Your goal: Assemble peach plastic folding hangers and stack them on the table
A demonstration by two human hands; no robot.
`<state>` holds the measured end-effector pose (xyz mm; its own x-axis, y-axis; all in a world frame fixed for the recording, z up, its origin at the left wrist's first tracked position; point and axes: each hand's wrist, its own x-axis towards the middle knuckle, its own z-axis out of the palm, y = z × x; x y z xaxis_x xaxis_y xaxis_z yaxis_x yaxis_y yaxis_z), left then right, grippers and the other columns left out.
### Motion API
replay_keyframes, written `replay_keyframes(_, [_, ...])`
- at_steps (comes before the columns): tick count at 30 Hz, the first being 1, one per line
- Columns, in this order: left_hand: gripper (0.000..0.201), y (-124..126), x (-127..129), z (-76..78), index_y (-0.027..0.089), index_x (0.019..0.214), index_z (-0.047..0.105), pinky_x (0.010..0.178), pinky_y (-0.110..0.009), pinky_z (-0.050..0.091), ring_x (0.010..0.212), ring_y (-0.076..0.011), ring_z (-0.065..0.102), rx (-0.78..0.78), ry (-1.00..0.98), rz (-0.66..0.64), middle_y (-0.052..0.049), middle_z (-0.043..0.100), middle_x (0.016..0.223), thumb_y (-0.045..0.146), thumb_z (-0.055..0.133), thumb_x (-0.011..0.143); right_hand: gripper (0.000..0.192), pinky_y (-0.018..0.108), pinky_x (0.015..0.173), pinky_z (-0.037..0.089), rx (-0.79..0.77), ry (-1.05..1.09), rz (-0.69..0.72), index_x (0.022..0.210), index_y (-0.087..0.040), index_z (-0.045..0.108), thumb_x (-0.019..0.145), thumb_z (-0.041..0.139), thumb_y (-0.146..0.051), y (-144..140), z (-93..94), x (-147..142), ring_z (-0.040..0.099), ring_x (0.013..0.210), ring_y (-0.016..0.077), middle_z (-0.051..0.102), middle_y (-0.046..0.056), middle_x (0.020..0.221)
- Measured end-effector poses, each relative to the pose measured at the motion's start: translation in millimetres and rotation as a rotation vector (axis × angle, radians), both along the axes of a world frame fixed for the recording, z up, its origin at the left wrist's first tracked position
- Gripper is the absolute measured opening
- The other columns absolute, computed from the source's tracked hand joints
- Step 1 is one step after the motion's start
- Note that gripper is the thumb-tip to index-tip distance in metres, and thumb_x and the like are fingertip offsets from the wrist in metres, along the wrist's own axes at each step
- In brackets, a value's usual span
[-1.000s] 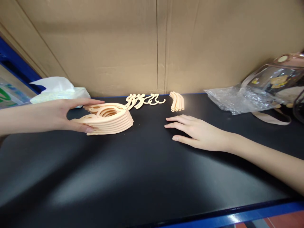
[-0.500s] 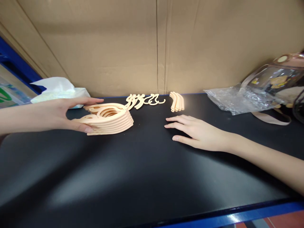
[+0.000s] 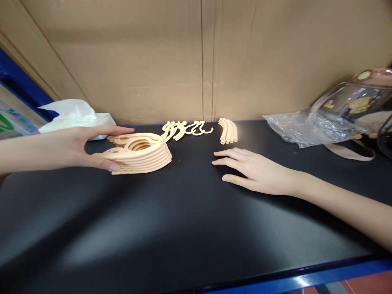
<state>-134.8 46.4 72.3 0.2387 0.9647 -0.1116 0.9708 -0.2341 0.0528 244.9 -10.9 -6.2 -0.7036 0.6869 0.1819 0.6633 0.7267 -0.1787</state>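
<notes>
At the left of the table, my left hand (image 3: 92, 143) spans a stack of peach plastic hanger pieces (image 3: 145, 157). The thumb presses the near side and the fingers lie along the far side. Curved and looped, the pieces lie flat on one another. My right hand (image 3: 249, 169) rests on the black table with fingers stretched out, holding nothing. Just beyond its fingertips lies a small bunch of curved peach tubes (image 3: 228, 131). Loose peach hooks (image 3: 197, 128) and short curved pieces (image 3: 174, 130) lie between the stack and the tubes, by the back edge.
A tissue pack (image 3: 82, 118) stands behind my left hand. At the back right are a crumpled clear plastic bag (image 3: 315, 128) and a transparent bag with a strap (image 3: 358, 100). Cardboard (image 3: 137, 61) walls off the back; a blue rail (image 3: 300, 281) runs along the front edge.
</notes>
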Motion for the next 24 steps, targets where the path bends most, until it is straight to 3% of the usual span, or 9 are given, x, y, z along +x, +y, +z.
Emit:
replay_keyframes(16, [0.090,1,0,0.0,0.033,0.131,0.047,0.089,-0.030,0.038,0.107,-0.0278,0.055,-0.005,0.012,0.003,0.004,0.058,0.122,0.072,0.061,0.052,0.044,0.047,0.107,0.035,0.000,-0.014,-0.003,0.130,-0.022,0.052,0.095,0.039,-0.045,0,-0.2,0,0.045,0.126,0.0245,0.047,0.009,0.139])
replay_keyframes(19, [0.091,3,-6,-2.0,0.031,0.134,0.043,0.092,-0.032,0.037,0.110,-0.0284,0.054,-0.003,0.011,-0.045,0.001,0.056,0.125,0.071,0.062,0.055,0.045,0.045,0.108,0.034,-0.001,-0.028,-0.003,0.130,-0.021,0.051,0.095,0.038,-0.045,0,0.0,0,0.044,0.127,0.0237,0.046,0.009,0.140])
replay_keyframes(24, [0.103,-6,4,-1.1,0.035,0.142,0.027,0.100,-0.041,0.034,0.123,-0.0344,0.044,0.215,-0.093,-0.148,0.000,0.042,0.140,0.075,0.062,0.054,0.045,0.045,0.108,0.034,0.005,-0.024,0.002,0.130,-0.021,0.051,0.095,0.038,-0.045,0,0.4,0,0.044,0.127,0.0236,0.047,0.009,0.140])
